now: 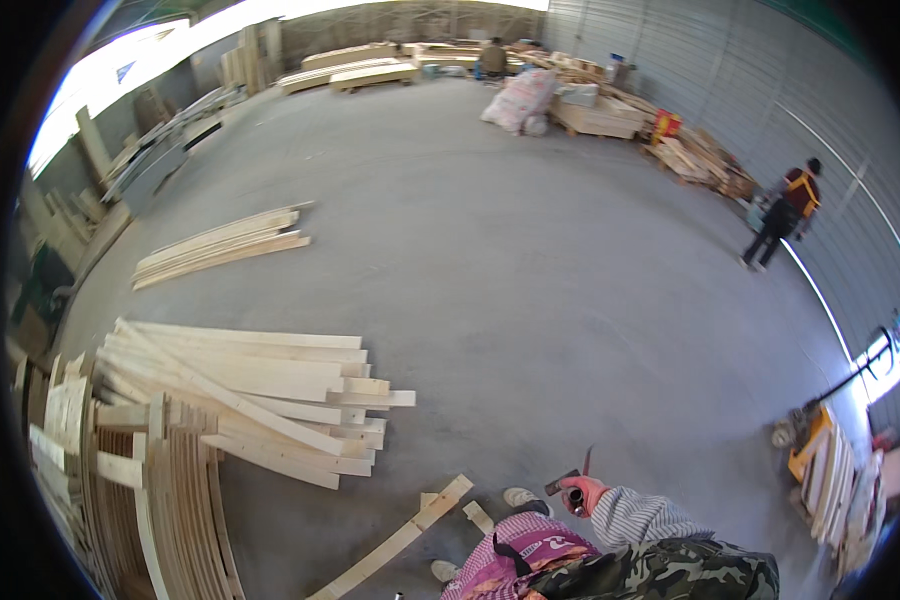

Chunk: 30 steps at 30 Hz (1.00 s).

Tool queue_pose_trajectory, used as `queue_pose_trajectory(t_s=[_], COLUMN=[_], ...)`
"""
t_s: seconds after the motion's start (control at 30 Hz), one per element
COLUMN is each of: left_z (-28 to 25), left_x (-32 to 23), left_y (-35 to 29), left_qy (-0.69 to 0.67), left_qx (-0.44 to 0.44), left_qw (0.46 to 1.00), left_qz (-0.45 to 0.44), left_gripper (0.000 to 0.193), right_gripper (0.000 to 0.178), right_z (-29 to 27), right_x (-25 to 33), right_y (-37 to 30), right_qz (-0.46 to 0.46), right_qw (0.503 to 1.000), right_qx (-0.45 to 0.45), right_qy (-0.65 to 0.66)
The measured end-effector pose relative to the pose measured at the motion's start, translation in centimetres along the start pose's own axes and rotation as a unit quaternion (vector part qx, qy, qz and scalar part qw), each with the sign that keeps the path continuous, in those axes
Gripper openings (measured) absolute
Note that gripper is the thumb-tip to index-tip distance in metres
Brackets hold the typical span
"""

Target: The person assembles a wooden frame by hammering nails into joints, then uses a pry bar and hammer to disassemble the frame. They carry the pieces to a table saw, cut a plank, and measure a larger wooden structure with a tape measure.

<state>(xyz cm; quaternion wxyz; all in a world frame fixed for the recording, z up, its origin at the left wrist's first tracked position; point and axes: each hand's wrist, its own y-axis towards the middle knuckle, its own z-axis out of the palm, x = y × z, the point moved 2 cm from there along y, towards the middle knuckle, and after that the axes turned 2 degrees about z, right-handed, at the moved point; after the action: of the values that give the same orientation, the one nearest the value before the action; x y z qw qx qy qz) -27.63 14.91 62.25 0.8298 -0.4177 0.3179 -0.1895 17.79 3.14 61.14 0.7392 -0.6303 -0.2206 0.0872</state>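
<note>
My right hand [584, 492], in a pink glove with a striped sleeve behind it, is closed around a dark hammer-like tool [560, 483]. A thin reddish pointed piece [587, 461] sticks up beside it; whether it belongs to the tool I cannot tell. Below the hand is the pink patterned cloth [530, 545] over my lap, next to camouflage fabric [660, 572]. My left hand is out of sight. Near my shoes [520, 497] lie a long pale board [400, 540] and a short wood offcut [478, 517].
Left of me, pale boards [240, 380] are spread in a pile, beside a stack of wooden frames [160, 490]. Farther off lies a smaller board pile [220, 245]. A person [785, 215] is by the right wall. Timber stacks [370, 75] and a white sack [520, 100] stand at the back.
</note>
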Motion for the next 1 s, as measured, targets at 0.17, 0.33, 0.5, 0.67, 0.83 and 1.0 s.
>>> queue_pose_trajectory(t_s=[0.17, 0.33, 0.5, 0.67, 0.83, 1.0], left_z=[-0.7, -0.7, -1.1, -1.6, -3.8, -10.5], left_x=[-2.7, -4.9, -6.8, -8.2, -10.8, -13.8], left_y=[0.9, 1.9, 3.0, 3.7, 3.6, -2.1], left_qy=[0.041, 0.062, 0.068, 0.068, 0.042, -0.05], left_qx=[0.027, 0.038, 0.027, 0.02, -0.009, -0.049], left_qw=[0.999, 0.997, 0.997, 0.997, 0.998, 0.986], left_qz=[-0.023, -0.03, -0.024, -0.011, 0.036, 0.154], left_gripper=[0.019, 0.018, 0.016, 0.015, 0.015, 0.014], right_gripper=[0.022, 0.007, 0.004, 0.016, 0.027, 0.022], right_z=[-3.3, -7.8, -11.0, -9.5, -7.3, -5.7], right_x=[-6.9, -12.5, -16.2, -16.2, -13.7, -10.1], right_y=[-2.0, 0.4, 2.5, -0.1, -1.9, -3.5], right_qz=[0.074, -0.181, -0.127, -0.089, 0.049, 0.053], right_qw=[0.991, 0.936, 0.968, 0.99, 0.998, 0.996], right_qx=[0.05, 0.127, 0.097, 0.071, 0.022, 0.007], right_qy=[0.099, -0.273, -0.194, -0.082, 0.035, 0.064])
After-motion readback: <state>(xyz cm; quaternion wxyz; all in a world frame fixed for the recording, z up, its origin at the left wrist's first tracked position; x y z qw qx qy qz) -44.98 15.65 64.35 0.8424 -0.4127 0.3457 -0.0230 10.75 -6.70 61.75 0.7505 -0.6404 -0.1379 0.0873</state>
